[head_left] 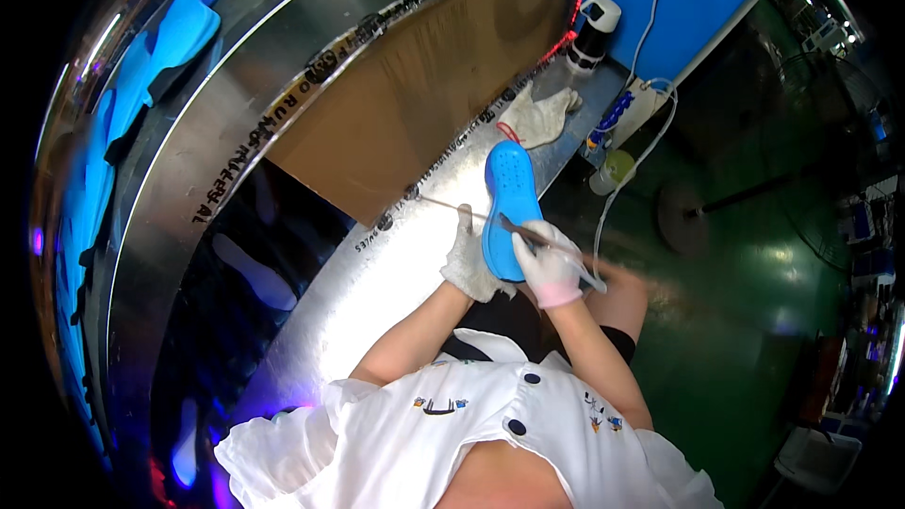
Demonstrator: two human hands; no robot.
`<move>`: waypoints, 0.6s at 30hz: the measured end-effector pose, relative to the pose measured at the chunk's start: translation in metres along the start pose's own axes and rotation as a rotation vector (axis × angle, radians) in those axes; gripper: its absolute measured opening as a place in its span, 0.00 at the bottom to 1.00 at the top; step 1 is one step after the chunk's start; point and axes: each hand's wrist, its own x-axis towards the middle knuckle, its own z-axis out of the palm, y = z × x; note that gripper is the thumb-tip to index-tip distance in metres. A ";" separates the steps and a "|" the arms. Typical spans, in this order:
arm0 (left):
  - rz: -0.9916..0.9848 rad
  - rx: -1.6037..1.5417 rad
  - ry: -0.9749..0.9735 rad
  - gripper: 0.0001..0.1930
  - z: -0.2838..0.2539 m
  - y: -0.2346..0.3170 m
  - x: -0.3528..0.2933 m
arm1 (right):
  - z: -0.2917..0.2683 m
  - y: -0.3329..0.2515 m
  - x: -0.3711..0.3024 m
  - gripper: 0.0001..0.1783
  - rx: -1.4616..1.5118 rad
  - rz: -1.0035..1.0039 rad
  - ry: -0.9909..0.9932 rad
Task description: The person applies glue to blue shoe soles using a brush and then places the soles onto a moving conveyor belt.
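A blue shoe sole [510, 174] with small holes at its far end is held lengthwise in front of me, over the edge of the metal ledge. My left hand [471, 262], in a greyish knit glove, grips the near left side of the sole with the thumb raised. In a white glove with a pink cuff, my right hand [551, 267] is closed around a slim brush [528, 234]. The brush's dark tip touches or hovers over the sole; I cannot tell which. Its handle end is smeared by motion. A thin rod [451, 205] lies left of the sole.
A cardboard sheet [396, 94] leans along the ledge [344, 320]. Beyond the sole are a loose glove [539, 118] and a black-and-white bottle [594, 33]. A yellowish cup [615, 170] and a white cable [650, 132] stand right. Blue soles [184, 24] line the far left.
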 end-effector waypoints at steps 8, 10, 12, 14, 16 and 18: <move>0.028 0.042 0.055 0.40 0.070 -0.027 -0.009 | -0.064 -0.028 0.005 0.11 0.206 0.175 0.054; 0.055 -0.039 -0.007 0.38 0.087 -0.035 -0.011 | -0.054 -0.033 0.019 0.09 0.128 -0.130 0.184; 0.114 0.067 0.004 0.38 0.088 -0.033 -0.005 | -0.060 -0.054 0.015 0.12 0.065 -0.334 0.075; 0.051 0.107 -0.238 0.42 0.093 -0.025 -0.007 | -0.067 -0.067 0.008 0.11 0.295 -0.322 -0.065; 0.068 0.026 -0.218 0.42 0.091 -0.023 -0.007 | -0.067 -0.050 0.012 0.10 0.458 -0.155 0.029; 0.029 -0.040 -0.214 0.42 0.101 -0.022 -0.012 | -0.073 -0.053 0.022 0.10 0.489 0.143 0.117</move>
